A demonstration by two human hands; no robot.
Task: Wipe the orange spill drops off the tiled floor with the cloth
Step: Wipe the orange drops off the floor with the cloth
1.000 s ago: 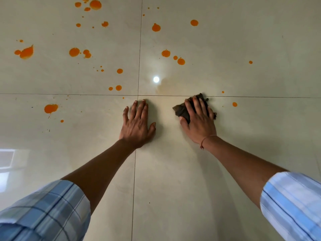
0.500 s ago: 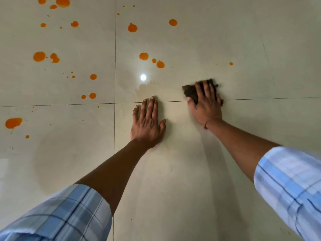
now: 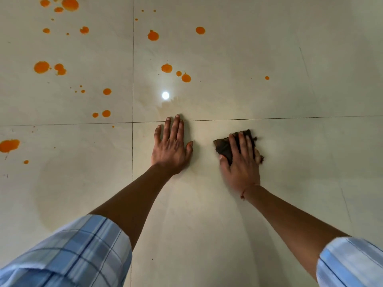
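1. Left hand (image 3: 170, 149) is flat on the floor (image 3: 290, 162), palm down, fingers straight and a bit spread, holding nothing. The middle fingertip just reaches the seam (image 3: 290, 118) running across between the tiles.
2. Right hand (image 3: 241, 164) is pressing down on the cloth (image 3: 224, 148), a dark crumpled rag. The fingers lie straight over the top, not wrapped round it, and the thumb sits at its near left edge.
3. The cloth is on the near right tile, just this side of that seam, to the right of the left hand with bare tile between them.
4. None of the orange drops (image 3: 153, 35) touch the cloth. The closest are a group of three (image 3: 186, 78) past the seam, near a bright light reflection (image 3: 165, 95). Lots more sit on the far left tile, and there's a bigger splat (image 3: 9, 145) at the left edge.
5. There's a faint dull smear on the tile just ahead of the left fingers.
6. Blue checked sleeves (image 3: 83, 249) are pushed up, and there's a thin thread (image 3: 245, 190) on the right wrist.
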